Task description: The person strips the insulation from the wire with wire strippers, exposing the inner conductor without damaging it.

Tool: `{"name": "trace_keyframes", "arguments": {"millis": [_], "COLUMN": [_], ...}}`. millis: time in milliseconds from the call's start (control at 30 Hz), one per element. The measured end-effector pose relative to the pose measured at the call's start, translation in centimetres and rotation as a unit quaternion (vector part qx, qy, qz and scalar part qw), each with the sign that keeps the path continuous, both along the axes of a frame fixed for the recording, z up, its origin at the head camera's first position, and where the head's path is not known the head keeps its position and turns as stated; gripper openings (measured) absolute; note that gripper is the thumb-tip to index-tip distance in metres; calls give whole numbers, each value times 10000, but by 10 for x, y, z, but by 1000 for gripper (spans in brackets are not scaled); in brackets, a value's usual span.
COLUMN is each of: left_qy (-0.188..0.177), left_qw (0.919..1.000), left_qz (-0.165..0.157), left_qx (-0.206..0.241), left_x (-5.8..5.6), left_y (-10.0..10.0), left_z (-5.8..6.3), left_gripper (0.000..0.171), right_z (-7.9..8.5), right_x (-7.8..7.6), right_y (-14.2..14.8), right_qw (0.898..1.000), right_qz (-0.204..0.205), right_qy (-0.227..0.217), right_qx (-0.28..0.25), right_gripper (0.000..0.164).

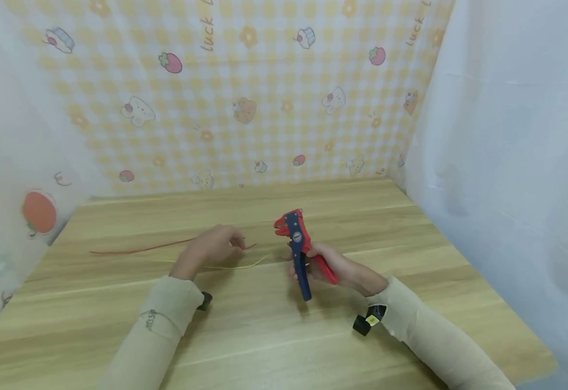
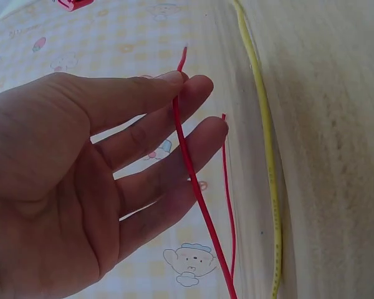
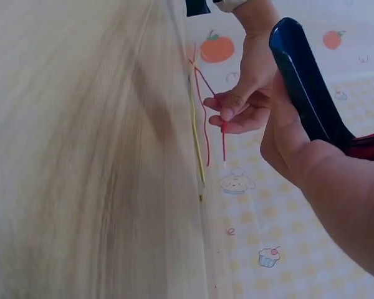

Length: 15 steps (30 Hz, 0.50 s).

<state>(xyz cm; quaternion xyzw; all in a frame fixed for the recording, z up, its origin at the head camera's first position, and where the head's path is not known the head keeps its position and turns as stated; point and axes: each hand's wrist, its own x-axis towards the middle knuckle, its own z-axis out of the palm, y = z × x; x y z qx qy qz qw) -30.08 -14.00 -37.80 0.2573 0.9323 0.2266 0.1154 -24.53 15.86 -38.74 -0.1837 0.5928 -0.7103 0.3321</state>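
My left hand pinches a red wire between thumb and index finger, close to its tip. The other fingers are spread, bent slightly. A second red strand runs beside it; whether it is a separate wire cannot be told. On the table below lies a yellow wire, partly hidden by the left hand. My right hand grips a red and blue wire stripper by its handles. The tool's red jaws point up and left, with a gap between them and no wire inside.
Both hands are over a light wooden table. A yellow checked curtain hangs along the table's back edge, with pale sheets at both sides. Each wrist carries a small black camera.
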Motion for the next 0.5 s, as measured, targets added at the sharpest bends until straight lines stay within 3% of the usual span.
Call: {"name": "trace_keyframes", "arguments": {"millis": [133, 267, 500], "left_qy": [-44, -36, -91], "left_qw": [9999, 9999, 9999], "left_qz": [109, 135, -7], "left_qx": [5, 41, 93], "left_x": [0, -3, -5], "left_y": [1, 0, 3], "left_z": [-1, -4, -9], "left_gripper": [11, 9, 11], "right_z": [2, -2, -11], "right_x": [0, -2, 2], "right_y": [4, 5, -2], "right_qw": [9982, 9946, 9923], "right_qz": [372, 694, 481], "right_qy": [-189, 8, 395], "right_qx": [-440, -778, -1069], "right_gripper": [62, 66, 64]}}
